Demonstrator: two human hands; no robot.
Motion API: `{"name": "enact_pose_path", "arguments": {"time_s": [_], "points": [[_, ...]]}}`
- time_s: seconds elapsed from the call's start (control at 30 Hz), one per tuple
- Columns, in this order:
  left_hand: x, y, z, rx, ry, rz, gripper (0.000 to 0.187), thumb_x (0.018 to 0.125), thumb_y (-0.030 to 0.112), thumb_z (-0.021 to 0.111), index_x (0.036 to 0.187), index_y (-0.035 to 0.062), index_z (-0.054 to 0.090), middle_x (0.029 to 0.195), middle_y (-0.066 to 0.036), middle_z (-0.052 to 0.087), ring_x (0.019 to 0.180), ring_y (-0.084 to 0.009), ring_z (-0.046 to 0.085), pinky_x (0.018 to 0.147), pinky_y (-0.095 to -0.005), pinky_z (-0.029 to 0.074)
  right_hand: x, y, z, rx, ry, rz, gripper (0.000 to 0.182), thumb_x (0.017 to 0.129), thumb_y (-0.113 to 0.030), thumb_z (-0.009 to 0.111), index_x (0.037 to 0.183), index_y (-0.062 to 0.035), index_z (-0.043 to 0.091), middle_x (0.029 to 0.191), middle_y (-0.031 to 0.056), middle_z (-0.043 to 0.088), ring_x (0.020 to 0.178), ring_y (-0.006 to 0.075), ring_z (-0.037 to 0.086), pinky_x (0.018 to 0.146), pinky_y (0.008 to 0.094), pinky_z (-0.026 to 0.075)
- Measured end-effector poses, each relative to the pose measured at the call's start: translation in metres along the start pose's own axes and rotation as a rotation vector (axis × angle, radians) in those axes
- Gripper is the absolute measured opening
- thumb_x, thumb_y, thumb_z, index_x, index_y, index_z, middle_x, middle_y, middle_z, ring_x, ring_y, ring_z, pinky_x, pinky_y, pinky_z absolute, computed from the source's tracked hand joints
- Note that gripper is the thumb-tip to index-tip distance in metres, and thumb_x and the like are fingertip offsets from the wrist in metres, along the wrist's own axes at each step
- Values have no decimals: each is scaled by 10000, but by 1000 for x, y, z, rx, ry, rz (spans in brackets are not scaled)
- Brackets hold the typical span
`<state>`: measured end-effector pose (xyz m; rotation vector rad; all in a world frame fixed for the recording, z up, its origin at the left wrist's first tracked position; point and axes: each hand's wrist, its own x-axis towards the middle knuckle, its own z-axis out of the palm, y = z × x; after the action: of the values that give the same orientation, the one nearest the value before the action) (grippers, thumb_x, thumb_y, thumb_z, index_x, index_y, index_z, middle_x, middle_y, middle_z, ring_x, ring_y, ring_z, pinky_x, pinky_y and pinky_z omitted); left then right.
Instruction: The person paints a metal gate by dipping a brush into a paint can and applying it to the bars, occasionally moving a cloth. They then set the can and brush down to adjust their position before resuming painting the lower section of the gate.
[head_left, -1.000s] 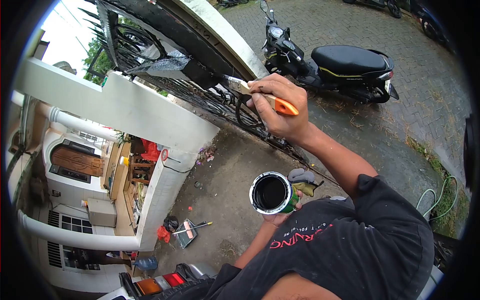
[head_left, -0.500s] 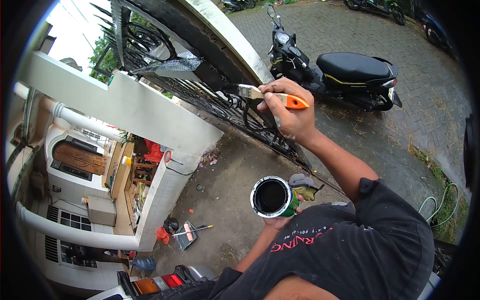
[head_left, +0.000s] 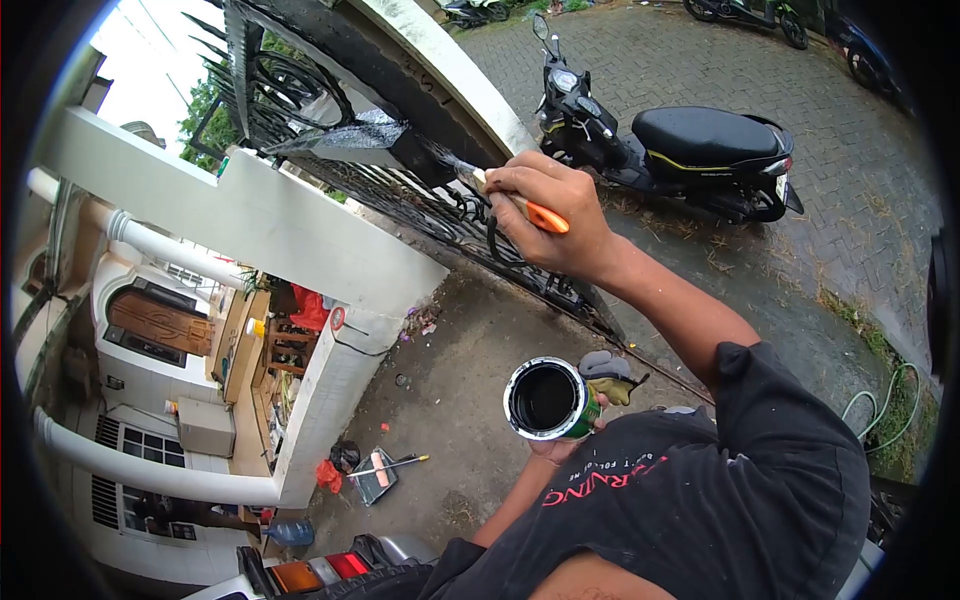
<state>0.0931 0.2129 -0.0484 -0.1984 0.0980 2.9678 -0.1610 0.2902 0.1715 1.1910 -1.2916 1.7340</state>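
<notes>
My right hand grips a paintbrush with an orange handle tip. Its bristles meet the black metal gate near the gate's edge. Lower down, my left hand holds a paint can with a green side, tilted so that the black paint inside shows. Most of the left hand's fingers are hidden behind the can and the shirt. A grey and yellow glove shows just beyond the can.
A black scooter stands beyond the gate on the paving. A white wall runs at the left. On the ground lie a paint tray with a roller and a red bag. A green hose curls at the right.
My right hand has moved a little left and turned, bringing the brush to a steeper slant against the gate. The left hand and the can have hardly moved.
</notes>
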Motion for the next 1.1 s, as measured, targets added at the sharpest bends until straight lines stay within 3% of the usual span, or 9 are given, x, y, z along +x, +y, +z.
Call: {"name": "enact_pose_path", "arguments": {"time_s": [0.1,0.23,0.33,0.47,0.67,0.73,0.87,1.0,1.1], "points": [[1,-1,0,-33,0,1,777,818,554,713,1456,171,490,1360,-145,471,1244,-366,381,928,-545,456,-11,-5,-13,-69,-58,103,101,802,12,651,898,41,663,839,170,666,708,289,677,654,344,547],[0,-6,4,-113,-6,-12,759,826,548,711,1447,166,501,1348,-162,466,1247,-359,377,925,-539,461,22,-12,-14,-32,-30,3,84,801,10,658,875,49,670,832,169,684,702,281,685,662,333,551],[0,-6,4,-85,-11,-19,756,833,552,703,1449,163,501,1338,-176,465,1247,-357,378,924,-538,465,58,-4,-8,37,34,-140,116,840,54,661,955,68,669,884,151,681,725,194,711,659,277,570],[1,0,-7,11,-24,-8,748,841,562,690,1445,160,506,1348,-177,472,1244,-356,393,929,-536,463,93,-10,-20,110,114,-209,125,902,81,623,1018,84,669,1029,179,671,807,198,726,703,284,610],[-1,-3,1,-48,-64,12,719,861,561,653,1418,127,521,1357,-146,472,1254,-361,369,937,-516,444,64,-26,-49,532,198,238,131,950,14,615,1069,61,643,1133,168,647,901,188,703,808,296,596],[0,-3,1,-99,-65,-9,706,863,548,654,1413,123,527,1379,-149,443,1261,-365,355,950,-528,438,42,-27,-63,513,196,237,115,956,4,603,1054,56,633,1127,177,645,883,197,704,797,302,601],[5,-2,13,-86,-132,0,727,861,554,654,1427,120,512,1375,-157,477,1267,-395,380,940,-541,446,5,-31,-87,550,172,389,83,947,-1,586,1008,45,615,1099,191,644,855,201,706,755,323,613],[8,4,-10,-33,-125,-29,766,851,636,606,1444,168,487,1432,-174,514,1311,-488,429,941,-604,449,-24,-32,-116,531,202,577,63,940,-22,587,967,36,592,1045,179,641,745,200,702,673,306,606],[15,2,-3,-58,-175,-30,782,860,619,607,1474,162,448,1429,-181,513,1302,-507,430,935,-613,461,-45,-27,-138,530,294,721,96,959,-81,601,935,3,561,972,161,640,648,184,678,567,301,584]]}}
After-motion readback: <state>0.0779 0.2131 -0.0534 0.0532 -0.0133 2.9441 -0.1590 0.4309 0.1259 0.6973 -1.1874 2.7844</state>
